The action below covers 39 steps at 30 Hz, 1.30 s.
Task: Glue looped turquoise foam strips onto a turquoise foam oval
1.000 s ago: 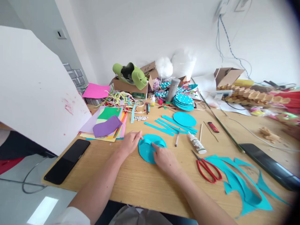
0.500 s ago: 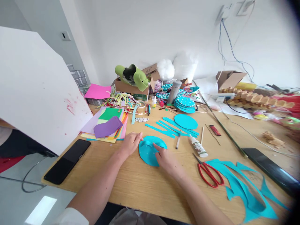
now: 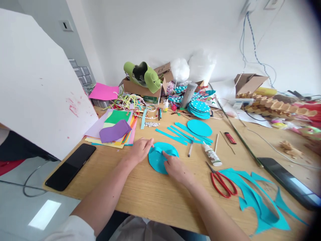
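A round blue foam disc (image 3: pixel 156 164) lies flat near the table's front edge. Across its upper part runs a curved blue foam strip (image 3: pixel 157 149), arched up from the surface in places. My left hand (image 3: pixel 140 149) is closed at the disc's left edge, its fingertips pinching the strip's left end. From the right, my right hand (image 3: pixel 175 166) reaches over the disc; its index finger is stretched out, pressing the strip near the middle, with the thumb apart below. The right palm covers the disc's lower right edge.
Right of the disc lie a marker (image 3: pixel 191 148), a white glue bottle (image 3: pixel 212 154), red-handled scissors (image 3: pixel 222 182) and blue foam offcuts (image 3: pixel 263 204). Cut blue strips (image 3: pixel 173 135) and another disc (image 3: pixel 199 128) lie behind. Coloured sheets (image 3: pixel 115 130) and a black phone (image 3: pixel 71 166) are at left.
The camera view has shifted slightly. Both hands stay at the disc, the left finger-tips at its edge and the right index finger still on the strip.
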Motion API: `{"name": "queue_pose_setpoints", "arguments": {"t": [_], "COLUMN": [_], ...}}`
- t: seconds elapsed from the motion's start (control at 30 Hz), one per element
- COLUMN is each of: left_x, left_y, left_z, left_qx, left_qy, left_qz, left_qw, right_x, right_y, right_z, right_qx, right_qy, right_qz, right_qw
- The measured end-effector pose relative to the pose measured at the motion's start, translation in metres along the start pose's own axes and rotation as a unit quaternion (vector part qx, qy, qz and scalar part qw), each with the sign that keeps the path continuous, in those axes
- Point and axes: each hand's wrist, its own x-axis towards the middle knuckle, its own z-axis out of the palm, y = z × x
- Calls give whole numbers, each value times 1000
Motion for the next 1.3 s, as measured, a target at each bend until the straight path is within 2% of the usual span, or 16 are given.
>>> {"name": "queue_pose_setpoints", "arguments": {"t": [0.2,0.4,0.47,0.57,0.7,0.9,1.3], "left_x": [-1,-5,-9,-18,-32,-41,-35], "left_y": [2,16,28,49,67,65,61], "left_z": [0,1,2,8,28,53,53], "left_qx": [18,114,163,231,283,318,298], "left_qy": [27,65,59,20,-27,-8,-19], "left_qz": [26,91,96,89,76,57,31], "left_qw": [999,987,980,969,956,946,954], "right_x": [0,-2,-4,-6,-9,-12,-11], "right_y": [-4,7,12,23,36,41,43], "right_z": [-5,-11,-16,-25,-36,-41,-36], "right_qx": [1,114,169,240,277,258,206], "right_qy": [8,55,75,128,200,209,185], "right_qz": [-1,-8,-3,14,40,54,19], "right_qw": [1000,992,983,962,939,942,961]}}
